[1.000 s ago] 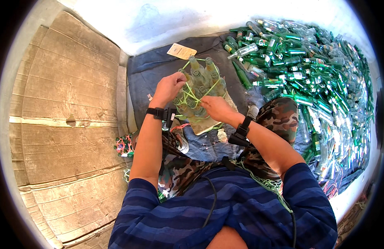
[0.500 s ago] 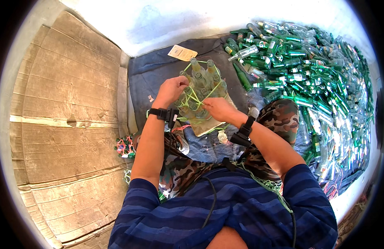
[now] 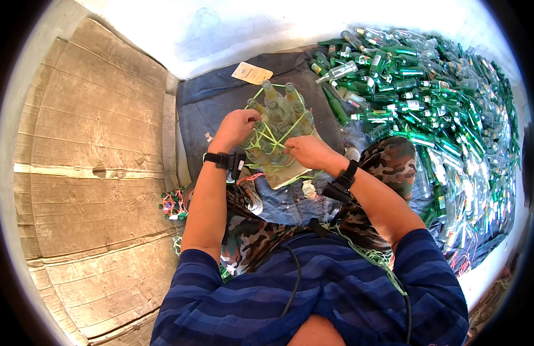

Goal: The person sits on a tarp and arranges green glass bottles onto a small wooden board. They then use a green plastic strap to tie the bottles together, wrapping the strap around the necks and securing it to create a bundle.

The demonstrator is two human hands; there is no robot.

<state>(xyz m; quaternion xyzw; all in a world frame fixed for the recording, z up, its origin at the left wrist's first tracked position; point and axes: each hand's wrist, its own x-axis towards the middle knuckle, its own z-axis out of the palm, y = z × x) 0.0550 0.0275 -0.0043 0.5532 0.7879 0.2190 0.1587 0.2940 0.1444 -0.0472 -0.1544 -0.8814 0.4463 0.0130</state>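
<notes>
A cluster of clear bottles (image 3: 274,109) stands upright, necks up, on a flat board (image 3: 284,175) in front of the person. Take the cluster as the clock's centre, with twelve pointing away from the body. Light green cord (image 3: 272,138) runs round the cluster and crosses over the necks, its strands meeting towards six o'clock.

The left hand (image 3: 239,125) is at nine o'clock, fingers drawn together against the outer necks; thumb and finger seem to nip a strand, though the tips are too small here to be certain. The right hand (image 3: 310,151) comes in from four o'clock, closed in a pinch on cord beside the nearer necks.

The step in hand looks like lacing and tightening the cord over the necks. The next move, as I judge it, calls for an even pull: the left steadying its side while the right takes up slack, without tipping the outer bottles or letting the crossing slip.

A dark cloth (image 3: 203,104) lies under the board. A card (image 3: 252,72) lies at eleven o'clock, a heap of mostly green bottles (image 3: 405,92) spreads from one to four, and cardboard (image 3: 96,219) covers the side from eight to ten.
</notes>
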